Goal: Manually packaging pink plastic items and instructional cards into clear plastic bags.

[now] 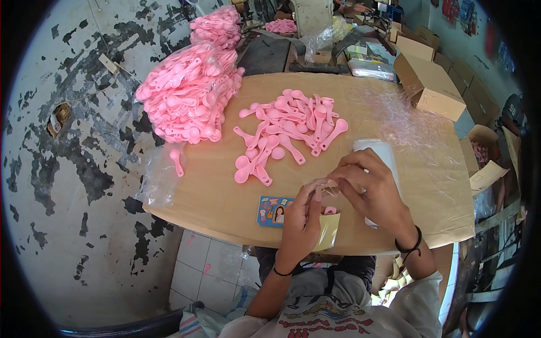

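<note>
Close to my body, a clear plastic bag [337,201] hangs between my hands, its upper edge pinched by the fingers. My left hand [304,221] grips its left side, and my right hand [369,179] pinches the top right. In or behind the bag are a yellow card [327,232] and a bit of a pink piece [330,210], most of it hidden. A blue printed card [273,212] lies beside my left hand, partly covered by it. Beyond my hands spreads a loose pile of pink measuring spoons [293,121].
Big clear sacks of pink spoons [189,93] stand at the back left. One spoon [177,162] lies near an empty plastic bag [159,177]. A white stack of plastic sleeves [383,160] sits under my right hand. Crumpled film [403,121] and a cardboard box [431,84] occupy the right.
</note>
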The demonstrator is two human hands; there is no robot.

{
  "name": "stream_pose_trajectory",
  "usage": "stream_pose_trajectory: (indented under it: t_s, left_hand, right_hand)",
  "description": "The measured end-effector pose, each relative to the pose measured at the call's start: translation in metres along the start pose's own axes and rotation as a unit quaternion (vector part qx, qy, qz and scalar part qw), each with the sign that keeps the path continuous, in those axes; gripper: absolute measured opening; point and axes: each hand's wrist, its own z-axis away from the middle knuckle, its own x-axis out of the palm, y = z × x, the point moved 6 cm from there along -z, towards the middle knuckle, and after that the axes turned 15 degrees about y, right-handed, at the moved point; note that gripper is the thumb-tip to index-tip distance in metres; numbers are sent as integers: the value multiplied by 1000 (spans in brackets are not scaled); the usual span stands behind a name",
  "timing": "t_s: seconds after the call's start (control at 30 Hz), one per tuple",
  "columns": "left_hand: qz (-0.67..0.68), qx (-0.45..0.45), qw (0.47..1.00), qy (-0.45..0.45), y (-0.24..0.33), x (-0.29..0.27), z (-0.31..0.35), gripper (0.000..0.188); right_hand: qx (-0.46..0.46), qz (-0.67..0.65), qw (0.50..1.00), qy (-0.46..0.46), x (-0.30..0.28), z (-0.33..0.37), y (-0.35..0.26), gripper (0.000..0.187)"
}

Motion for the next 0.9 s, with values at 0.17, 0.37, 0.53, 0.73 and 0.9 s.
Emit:
stream_pose_trajectory:
  t_s: [0.17,0.37,0.53,0.73,0.9]
  left_hand:
    - [-212,70,974,-36,12,1,4,22]
    - [-342,95,929,-107,23,11,2,15]
    - [-293,110,943,-114,6,17,0,16]
    - [-37,9,998,-55,-2,15,-10,30]
    - [64,-80,993,53,-22,4,-28,33]
  right_hand:
    - [-102,28,992,-71,7,-2,-12,19]
    - [-166,80,969,-166,9,2,-8,14]
    - [-87,47,984,-146,0,3,7,14]
    - [127,-70,989,23,-67,-22,38,13]
    - [277,-187,938,-98,-132,44,141,13]
